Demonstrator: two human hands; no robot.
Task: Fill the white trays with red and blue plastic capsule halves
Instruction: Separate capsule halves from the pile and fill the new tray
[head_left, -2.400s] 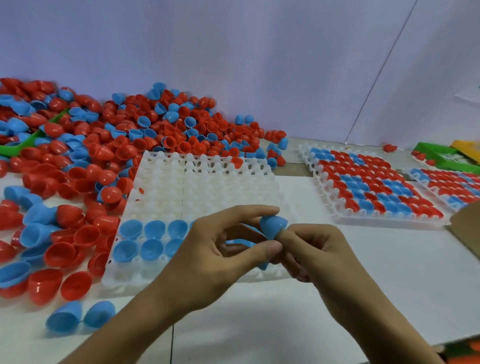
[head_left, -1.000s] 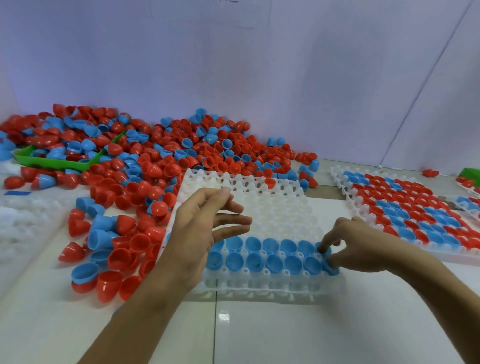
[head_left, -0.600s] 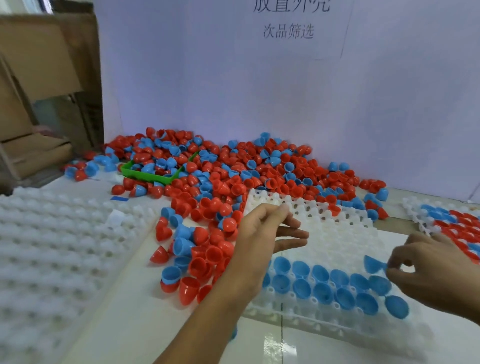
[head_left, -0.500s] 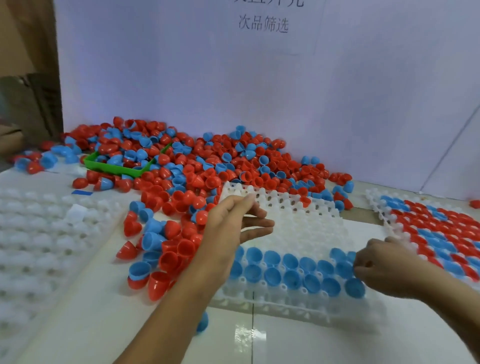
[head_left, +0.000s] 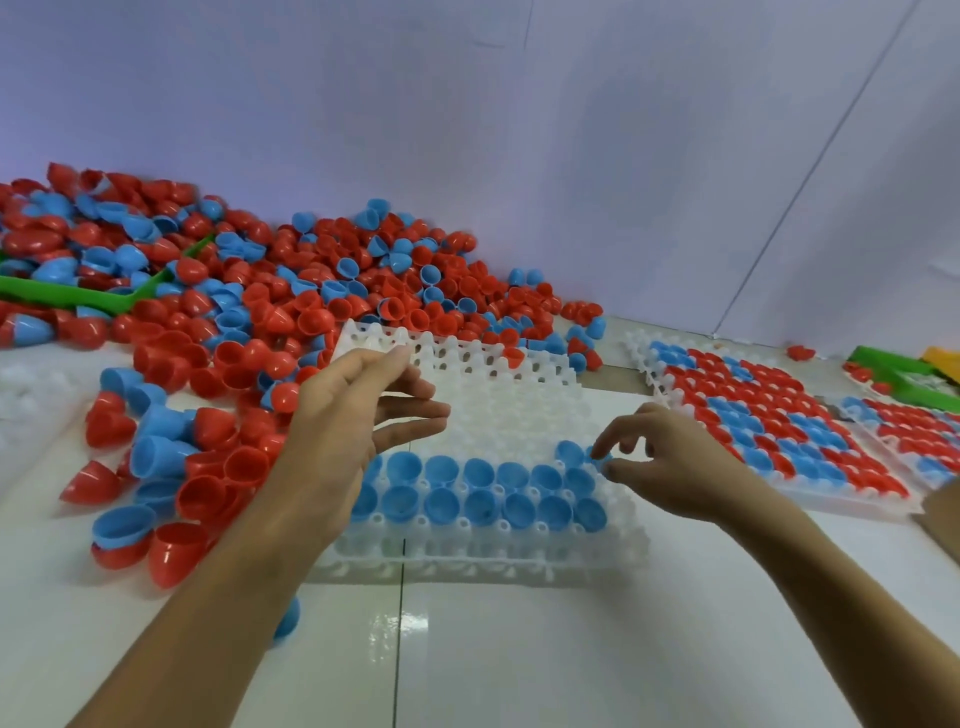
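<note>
Sitting mid-worktop (head_left: 519, 649), white tray (head_left: 509, 410) with two near rows of blue halves (head_left: 480, 491). Right hand (head_left: 670, 467) low at the tray's right edge, fingertips pinching one blue half (head_left: 597, 457). Left hand (head_left: 343, 431) hovering above the tray, fingers straight, holding nothing. Loose pile (head_left: 260, 312) behind, left.

Right hand (head_left: 670, 467) pinches a blue half (head_left: 597, 457) over the white tray (head_left: 498, 405); left hand (head_left: 343, 431) hovers, fingers straight.
</note>
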